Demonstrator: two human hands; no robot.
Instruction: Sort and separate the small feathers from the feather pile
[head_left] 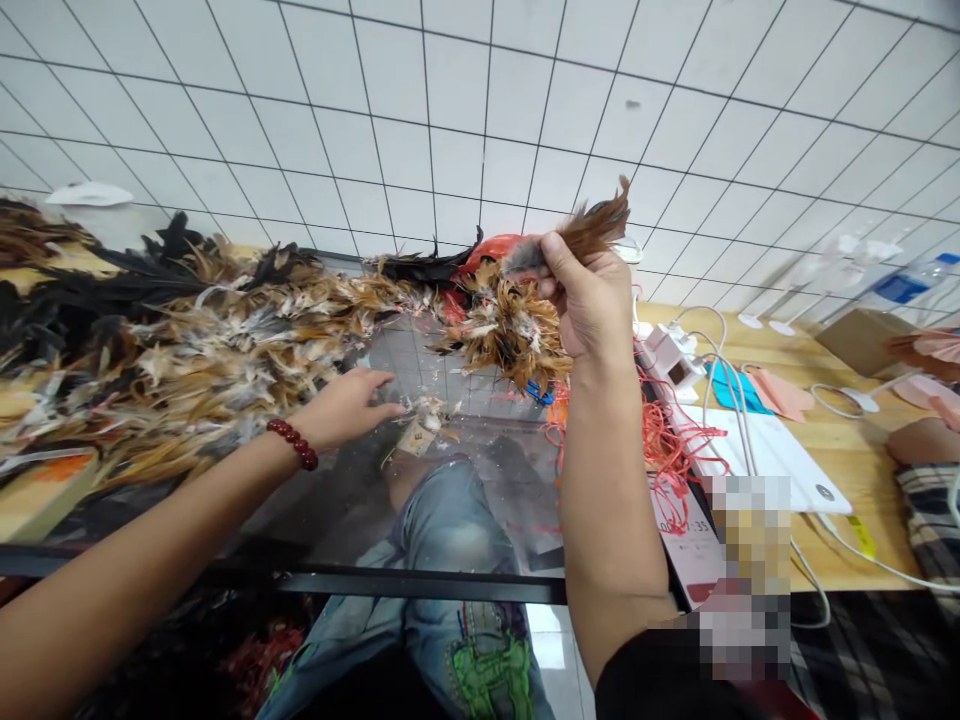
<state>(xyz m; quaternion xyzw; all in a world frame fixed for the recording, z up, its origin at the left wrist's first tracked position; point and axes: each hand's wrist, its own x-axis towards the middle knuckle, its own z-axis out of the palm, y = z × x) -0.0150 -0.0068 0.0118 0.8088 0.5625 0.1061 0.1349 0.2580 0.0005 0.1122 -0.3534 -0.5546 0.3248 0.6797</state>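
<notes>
R hand (589, 290), raised above the table (487, 425): thumb & fingers clamped on a feather bunch (600, 225), grey downy end showing L of the thumb, brown tips pointing up & R past the fingers. L hand (349, 405), well apart from R hand & lower: thumb & index parted, w/ a dk red bead bracelet (292, 443) at the wrist; contact w/ the table below, can't tell.

Lg. feather pile (225, 375), brown, tan & blk, lies L of & beyond L hand. Sm. feather clump (517, 335), mostly brown, sits btwn the hands, below & just L of R hand, w/ red plastic (495, 250) behind it & a blue clip (538, 393) at its near edge. Sm. tag (416, 438) & wht fluff (431, 410) lie just R of L hand's fingertips.

R of the R forearm: tangled red string (667, 440), wht power adapter (671, 360), phone (690, 535) & flat wht box (772, 460). Farther R of R hand: blue cloth (735, 388) & pink cloth (781, 393), cardboard box (862, 337), bottle (915, 282); at far R, part of another person in plaid cloth (926, 510). Wht tiled wall (450, 90) stands beyond both hands.
</notes>
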